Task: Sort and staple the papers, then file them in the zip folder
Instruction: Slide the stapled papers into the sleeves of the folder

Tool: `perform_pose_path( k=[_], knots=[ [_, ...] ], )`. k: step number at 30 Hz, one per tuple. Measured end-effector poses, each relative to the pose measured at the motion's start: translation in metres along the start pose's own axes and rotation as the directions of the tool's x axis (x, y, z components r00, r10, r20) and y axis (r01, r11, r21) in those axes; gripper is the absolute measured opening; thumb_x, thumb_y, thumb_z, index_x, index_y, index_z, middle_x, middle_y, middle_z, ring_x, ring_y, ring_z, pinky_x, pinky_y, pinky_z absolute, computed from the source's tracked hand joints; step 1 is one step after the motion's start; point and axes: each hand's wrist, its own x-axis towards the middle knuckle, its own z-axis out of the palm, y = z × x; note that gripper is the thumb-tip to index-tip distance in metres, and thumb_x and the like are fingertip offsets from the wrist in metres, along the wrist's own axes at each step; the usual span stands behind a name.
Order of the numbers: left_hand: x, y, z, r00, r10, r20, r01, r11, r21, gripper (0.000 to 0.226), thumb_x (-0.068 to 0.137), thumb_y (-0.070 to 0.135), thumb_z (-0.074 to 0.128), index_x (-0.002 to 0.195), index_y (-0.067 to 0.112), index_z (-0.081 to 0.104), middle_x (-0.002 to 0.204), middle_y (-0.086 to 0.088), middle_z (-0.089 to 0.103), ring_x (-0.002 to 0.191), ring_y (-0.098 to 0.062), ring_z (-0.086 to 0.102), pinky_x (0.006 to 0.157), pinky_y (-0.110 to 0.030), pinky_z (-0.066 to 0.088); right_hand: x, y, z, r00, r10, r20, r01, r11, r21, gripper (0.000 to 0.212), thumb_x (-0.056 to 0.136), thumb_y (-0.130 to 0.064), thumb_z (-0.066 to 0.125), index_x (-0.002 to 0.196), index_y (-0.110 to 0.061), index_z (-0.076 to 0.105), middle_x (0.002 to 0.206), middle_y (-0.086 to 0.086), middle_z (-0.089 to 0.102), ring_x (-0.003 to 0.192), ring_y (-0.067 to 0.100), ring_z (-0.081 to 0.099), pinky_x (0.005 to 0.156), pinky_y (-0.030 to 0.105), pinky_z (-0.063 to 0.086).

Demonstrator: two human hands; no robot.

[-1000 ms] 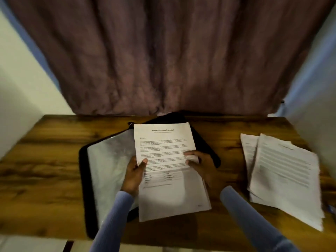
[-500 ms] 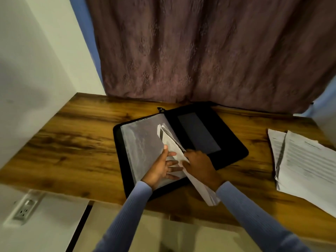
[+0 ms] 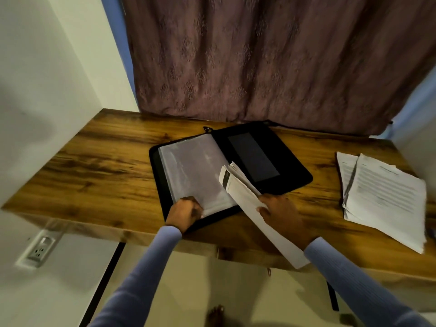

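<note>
Filing is under way, by my reading. My right hand (image 3: 280, 210) grips a set of papers (image 3: 247, 204) by one long edge, tilted on its side over the open zip folder (image 3: 295, 171) on the surface (image 3: 101, 171). My left hand (image 3: 187, 212) is curled at the near corner of the folder's clear sleeves (image 3: 195, 168) — it seems to pinch a sleeve open, though the fingertips are hard to see. Whether this set is stapled I cannot tell. Still to do: slide it in, then deal with the loose stack (image 3: 387, 197) lying well apart at the right — and close the zip.
</note>
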Motion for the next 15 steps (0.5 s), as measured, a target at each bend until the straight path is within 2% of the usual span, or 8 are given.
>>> perform_pose_path(
  k=[4, 7, 9, 11, 13, 15],
  knots=[
    [-0.006, 0.004, -0.008, 0.998, 0.049, -0.043, -0.048, 0.998, 0.041, 0.020, 0.090, 0.026, 0.057, 0.100, 0.017, 0.072, 0.105, -0.011, 0.068, 0.097, -0.032, 0.061, 0.087, -0.035, 0.050, -0.022, 0.005, 0.006, 0.996, -0.023, -0.084, 0.022, 1.000, -0.013, 0.037, 0.095, -0.027, 0.047, 0.127, -0.007, 0.053, 0.121, 0.013, 0.060, 0.106, 0.029, 0.059, 0.087, 0.029, 0.044],
    [-0.009, 0.007, -0.013, 0.991, 0.086, -0.100, -0.081, 0.995, 0.055, 0.014, 0.088, 0.021, 0.058, 0.095, 0.017, 0.070, 0.098, -0.012, 0.068, 0.091, -0.032, 0.062, 0.083, -0.037, 0.052, -0.036, 0.008, 0.013, 0.987, -0.059, -0.148, 0.053, 0.998, -0.047, 0.034, 0.092, -0.027, 0.051, 0.116, -0.006, 0.061, 0.106, 0.015, 0.067, 0.088, 0.031, 0.065, 0.071, 0.024, 0.043],
    [-0.012, 0.011, -0.017, 0.978, 0.137, -0.159, -0.132, 0.990, 0.043, 0.007, 0.085, 0.015, 0.059, 0.091, 0.017, 0.062, 0.089, -0.011, 0.065, 0.084, -0.033, 0.061, 0.074, -0.034, 0.052, -0.044, 0.007, 0.016, 0.987, -0.073, -0.142, 0.062, 0.995, -0.081, 0.029, 0.088, -0.026, 0.055, 0.108, -0.007, 0.065, 0.095, 0.015, 0.070, 0.075, 0.028, 0.067, 0.064, 0.022, 0.042],
    [-0.015, 0.014, -0.021, 0.969, 0.127, -0.213, -0.140, 0.989, -0.047, 0.008, 0.083, 0.012, 0.058, 0.081, 0.019, 0.056, 0.083, -0.007, 0.061, 0.079, -0.029, 0.058, 0.066, -0.028, 0.048, -0.050, 0.004, 0.018, 0.988, -0.084, -0.131, 0.070, 0.992, -0.109, 0.028, 0.084, -0.028, 0.055, 0.099, -0.009, 0.068, 0.084, 0.011, 0.071, 0.063, 0.023, 0.067, 0.055, 0.020, 0.043],
    [-0.015, 0.015, -0.023, 0.951, 0.129, -0.282, -0.164, 0.981, -0.105, 0.015, 0.081, 0.005, 0.061, 0.076, 0.019, 0.062, 0.086, -0.005, 0.064, 0.080, -0.026, 0.060, 0.071, -0.029, 0.052, -0.055, -0.004, 0.016, 0.985, -0.092, -0.147, 0.073, 0.989, -0.130, 0.025, 0.077, -0.029, 0.057, 0.089, -0.013, 0.070, 0.072, 0.005, 0.070, 0.051, 0.015, 0.063, 0.047, 0.014, 0.038],
    [-0.014, 0.015, -0.027, 0.943, 0.139, -0.301, -0.181, 0.977, -0.116, 0.022, 0.082, -0.001, 0.059, 0.083, 0.017, 0.070, 0.094, -0.007, 0.068, 0.088, -0.025, 0.062, 0.083, -0.033, 0.054, -0.058, -0.011, 0.014, 0.971, -0.130, -0.199, 0.096, 0.981, -0.171, 0.020, 0.071, -0.028, 0.060, 0.082, -0.015, 0.071, 0.063, 0.001, 0.068, 0.042, 0.013, 0.059, 0.042, 0.011, 0.033]
  ],
)
